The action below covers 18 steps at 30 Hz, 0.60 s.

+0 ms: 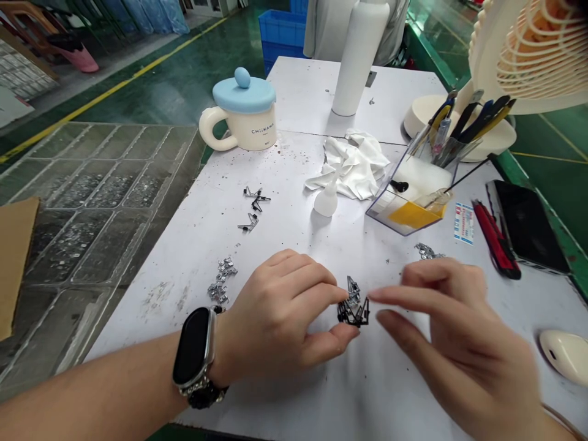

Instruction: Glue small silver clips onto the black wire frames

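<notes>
A small cluster of black and silver clip-like parts (353, 306) is just above or on the white table. My left hand (285, 312), with a black smartwatch (195, 346) on its wrist, pinches the cluster's left side between thumb and index finger. At the cluster's right edge is the index fingertip of my right hand (459, 343). That hand's thumb and index finger are apart with nothing seen between them; the other fingers are curled. Silver small parts (222, 280) lie in a pile left of my left hand. More silver pieces (428, 251) show behind my right hand.
Several loose black parts (252, 205) lie farther back on the table (285, 226). Behind are a lidded mug (252, 122), a squeeze bottle (326, 201), white cloth (353, 162) and a tool holder (408, 202). A red cutter (496, 239), phone (528, 223) and mouse (567, 355) are at right.
</notes>
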Each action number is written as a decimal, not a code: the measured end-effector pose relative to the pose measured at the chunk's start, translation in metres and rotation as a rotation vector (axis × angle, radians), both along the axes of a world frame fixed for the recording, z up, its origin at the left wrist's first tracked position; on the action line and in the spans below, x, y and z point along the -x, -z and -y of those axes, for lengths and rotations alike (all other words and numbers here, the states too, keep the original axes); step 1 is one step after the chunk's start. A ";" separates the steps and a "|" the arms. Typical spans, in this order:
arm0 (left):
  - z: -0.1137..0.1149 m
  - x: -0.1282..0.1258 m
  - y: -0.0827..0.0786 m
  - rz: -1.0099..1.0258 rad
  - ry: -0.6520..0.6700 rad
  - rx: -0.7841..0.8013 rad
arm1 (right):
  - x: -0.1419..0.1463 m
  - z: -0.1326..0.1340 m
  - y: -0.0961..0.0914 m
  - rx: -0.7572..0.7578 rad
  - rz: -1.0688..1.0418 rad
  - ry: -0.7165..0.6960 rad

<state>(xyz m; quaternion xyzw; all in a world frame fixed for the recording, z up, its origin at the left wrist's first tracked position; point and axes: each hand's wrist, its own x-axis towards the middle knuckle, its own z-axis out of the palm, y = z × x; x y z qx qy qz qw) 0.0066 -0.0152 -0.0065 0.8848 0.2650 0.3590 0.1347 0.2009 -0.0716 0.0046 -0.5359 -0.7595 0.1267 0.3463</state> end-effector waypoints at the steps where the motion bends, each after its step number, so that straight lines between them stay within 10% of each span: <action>1: 0.000 0.000 0.000 0.012 -0.002 0.003 | -0.003 0.000 -0.002 -0.023 -0.011 0.036; 12: -0.002 0.000 -0.005 0.104 -0.011 0.187 | -0.013 -0.009 0.004 0.126 0.143 -0.049; 18: -0.001 0.000 -0.007 0.176 0.021 0.348 | -0.011 -0.009 0.004 -0.050 0.125 -0.050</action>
